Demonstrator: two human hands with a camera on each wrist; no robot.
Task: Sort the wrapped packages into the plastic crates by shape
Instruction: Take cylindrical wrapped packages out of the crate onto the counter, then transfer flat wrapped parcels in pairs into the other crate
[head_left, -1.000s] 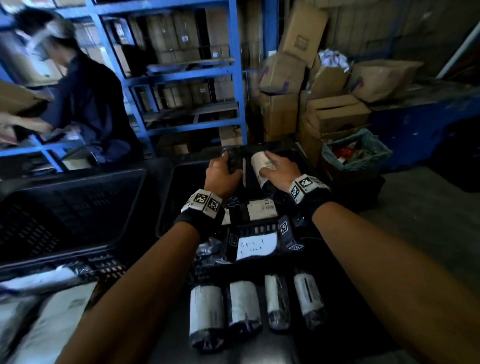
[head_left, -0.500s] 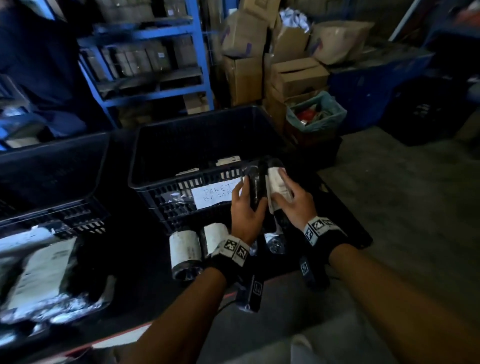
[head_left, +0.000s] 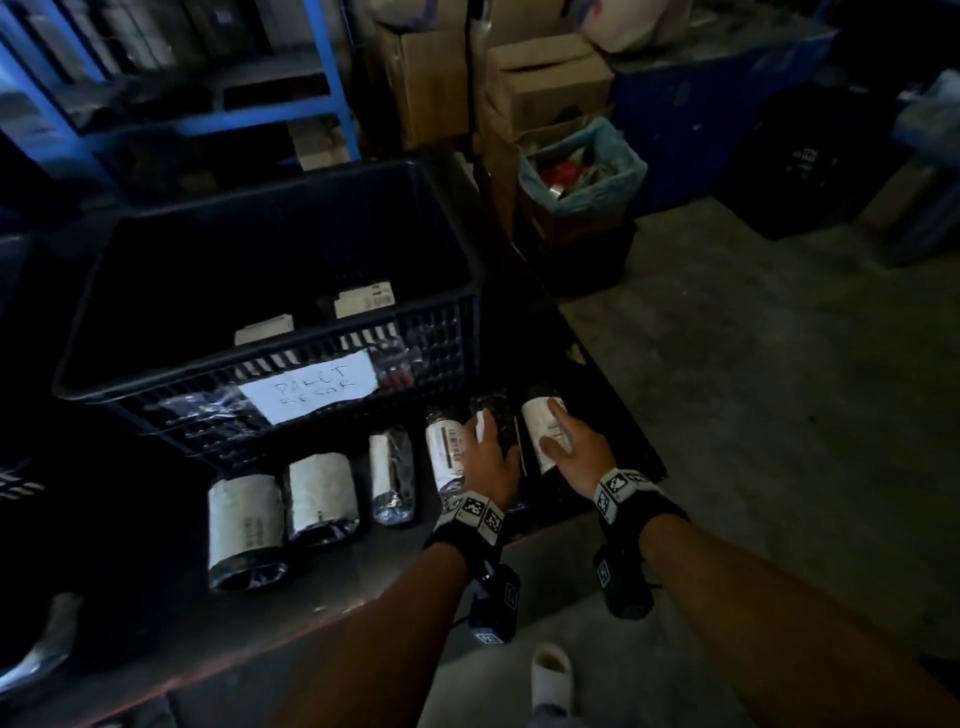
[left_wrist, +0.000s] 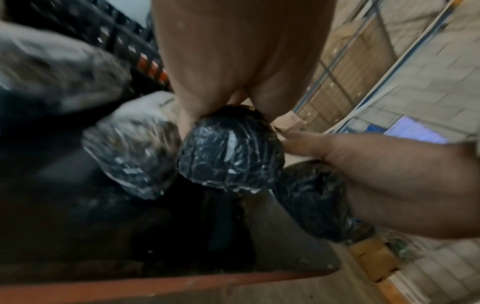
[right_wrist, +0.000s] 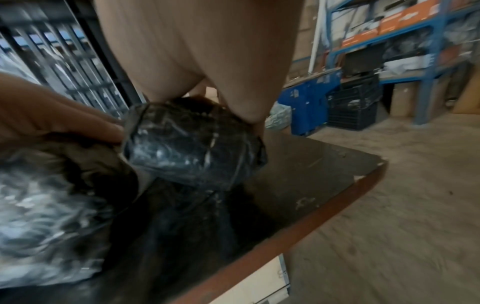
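Observation:
A black plastic crate (head_left: 431, 332) with a handwritten paper label (head_left: 311, 387) stands on the table and holds flat labelled packages (head_left: 363, 299). In front of it lies a row of black-wrapped rolls (head_left: 322, 496) with white labels. At the row's right end my left hand (head_left: 488, 449) grips a dark roll (head_left: 496, 413), and my right hand (head_left: 569, 447) grips a roll with a white label (head_left: 543, 428). In the left wrist view my left hand (left_wrist: 207, 82) grips the roll's end (left_wrist: 228, 148). In the right wrist view my right hand (right_wrist: 194, 51) grips its roll (right_wrist: 192, 144). Both rolls lie low, at the table.
A second dark crate (head_left: 15, 467) sits at the far left, with silver flat packages (head_left: 36, 654) near the table's front edge (left_wrist: 182, 281). Beyond the table's right corner (right_wrist: 374, 164) are stacked cardboard boxes (head_left: 550, 78), a blue-lined bin (head_left: 582, 171), blue shelving (head_left: 208, 117) and concrete floor.
Both hands came back from over the crate, each still holding a roll, and lowered toward me to the right end of the row. My view tilted downward.

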